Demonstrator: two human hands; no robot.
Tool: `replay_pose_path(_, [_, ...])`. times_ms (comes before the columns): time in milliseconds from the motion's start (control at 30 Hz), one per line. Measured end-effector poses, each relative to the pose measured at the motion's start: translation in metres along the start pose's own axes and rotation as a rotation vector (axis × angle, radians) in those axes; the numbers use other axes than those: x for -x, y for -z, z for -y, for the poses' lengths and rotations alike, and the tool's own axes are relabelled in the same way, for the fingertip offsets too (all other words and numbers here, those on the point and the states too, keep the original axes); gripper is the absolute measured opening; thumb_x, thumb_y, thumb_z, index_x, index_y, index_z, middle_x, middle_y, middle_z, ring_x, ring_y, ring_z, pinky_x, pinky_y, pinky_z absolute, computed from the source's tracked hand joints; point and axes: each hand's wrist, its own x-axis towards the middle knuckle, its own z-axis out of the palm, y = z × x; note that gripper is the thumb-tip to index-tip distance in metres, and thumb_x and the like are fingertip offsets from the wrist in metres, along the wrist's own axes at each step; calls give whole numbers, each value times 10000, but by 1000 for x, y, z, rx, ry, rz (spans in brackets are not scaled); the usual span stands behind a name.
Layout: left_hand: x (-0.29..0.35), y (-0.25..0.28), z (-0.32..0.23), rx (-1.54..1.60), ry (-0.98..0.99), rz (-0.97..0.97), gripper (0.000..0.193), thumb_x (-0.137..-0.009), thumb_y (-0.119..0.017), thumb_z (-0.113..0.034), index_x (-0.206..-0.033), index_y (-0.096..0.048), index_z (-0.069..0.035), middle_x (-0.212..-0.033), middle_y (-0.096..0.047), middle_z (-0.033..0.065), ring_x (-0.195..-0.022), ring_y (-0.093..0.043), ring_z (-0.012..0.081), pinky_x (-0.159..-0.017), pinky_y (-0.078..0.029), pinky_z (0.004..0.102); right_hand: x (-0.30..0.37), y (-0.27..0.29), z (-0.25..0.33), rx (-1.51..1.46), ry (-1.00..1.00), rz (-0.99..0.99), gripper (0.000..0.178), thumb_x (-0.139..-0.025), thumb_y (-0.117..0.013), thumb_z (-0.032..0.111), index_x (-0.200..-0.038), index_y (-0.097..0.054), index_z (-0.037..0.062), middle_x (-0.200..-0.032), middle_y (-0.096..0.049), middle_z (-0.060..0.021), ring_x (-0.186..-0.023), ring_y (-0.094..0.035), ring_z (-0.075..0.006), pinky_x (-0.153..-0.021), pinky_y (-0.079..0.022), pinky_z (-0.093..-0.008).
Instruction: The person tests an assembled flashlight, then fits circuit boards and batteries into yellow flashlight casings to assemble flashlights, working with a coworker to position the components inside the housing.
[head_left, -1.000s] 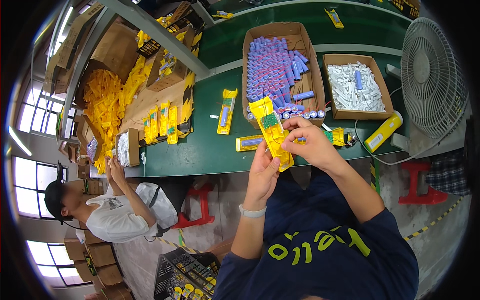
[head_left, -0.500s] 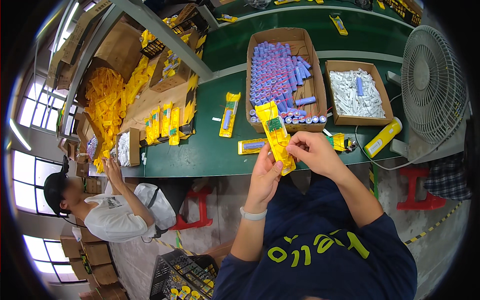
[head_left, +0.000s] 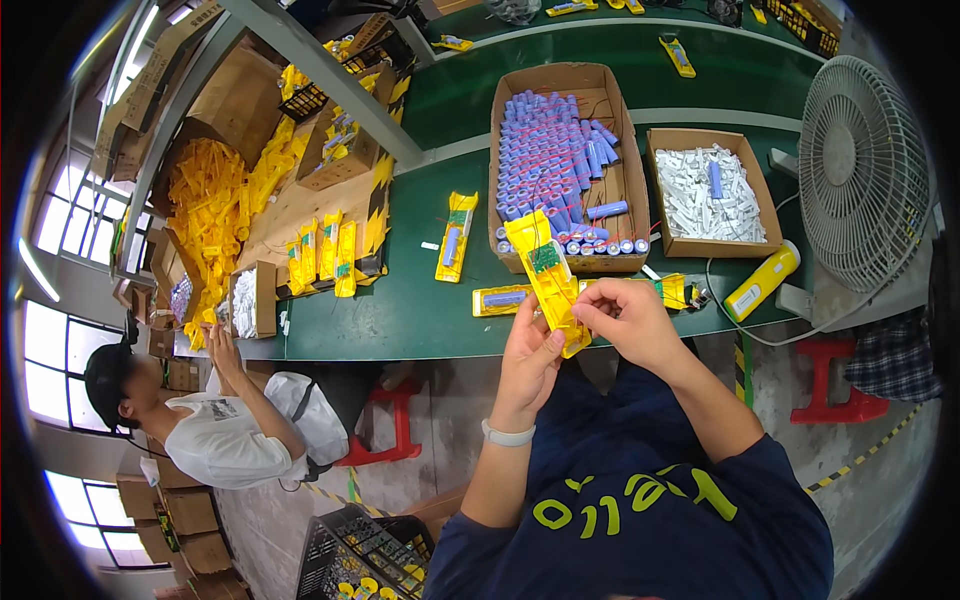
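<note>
My left hand (head_left: 530, 360) is closed around the lower part of a long yellow plastic housing (head_left: 524, 236), which stands tilted above the table's front edge. A small green circuit board (head_left: 545, 258) sits inside it, with ribbed compartments below. Thumb and forefinger of my right hand (head_left: 632, 318) are pinched together at the housing's lower right side; whatever they grip is too small to make out. Behind my hands lies another yellow housing with a purple cell (head_left: 503, 299). One more housing with a cell (head_left: 455, 238) lies farther left.
A cardboard box of purple cells (head_left: 497, 165) with red wires stands ahead. Right of it are a box of white parts (head_left: 770, 190), a yellow bottle (head_left: 762, 280) and a grey fan (head_left: 865, 165). At left, a co-worker (head_left: 235, 430) sits by piled yellow housings (head_left: 205, 190).
The view has shifted slightly. Both hands stay at the yellow housing, with the right fingertips still pinched at its lower right side. The co-worker's hands have moved a little.
</note>
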Motion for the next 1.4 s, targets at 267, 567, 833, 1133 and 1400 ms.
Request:
replay_pose_path(267, [2,-1,5,-11,20,40,687,-917,-611,-55,-1472,-206,-45,-1345,-466,144,-1249,-476,227,-1052,-386,358,-4,-10,1,151,305,-94,117,-775,-717,88,-838,-677,-3,-758,-565,-79,-616,-560,-162,-542,-428,-287])
replay_pose_path(567, [1,1,7,-37,37,40,649,-918,-601,-36,-1454,-236,-5,-1339,-474,146,-1244,-480,222,-1051,-392,353,-6,-15,-16,371,387,-198,110,-754,-726,64,-802,-658,-7,-736,-533,-87,-646,-556,-223,-560,-436,-324])
replay_pose_path(833, [1,1,8,-5,33,42,633,-915,-605,-39,-1440,-252,-10,-1330,-482,161,-1234,-494,235,-1042,-402,366,0,-18,-18,458,419,-313,190,-734,-738,97,-857,-610,28,-979,-550,-118,-815,-601,-278,-689,-493,-362])
replay_pose_path(1133, [-3,4,-4,-69,110,14,507,-894,-580,15,-1344,-350,-19,-1253,-539,149,-1160,-551,217,-991,-445,353,-8,-3,-22,302,256,-105,250,-778,-732,157,-935,-652,-20,-849,-659,-142,-696,-672,-256,-633,-531,-336])
replay_pose_path(1400, [-38,-3,-21,-381,217,89,429,-841,-636,37,-1240,-483,-8,-1115,-626,68,-1000,-626,154,-895,-497,299,-17,19,-11,181,94,19,221,-755,-755,163,-848,-665,-16,-763,-685,-121,-675,-685,-216,-627,-532,-315])
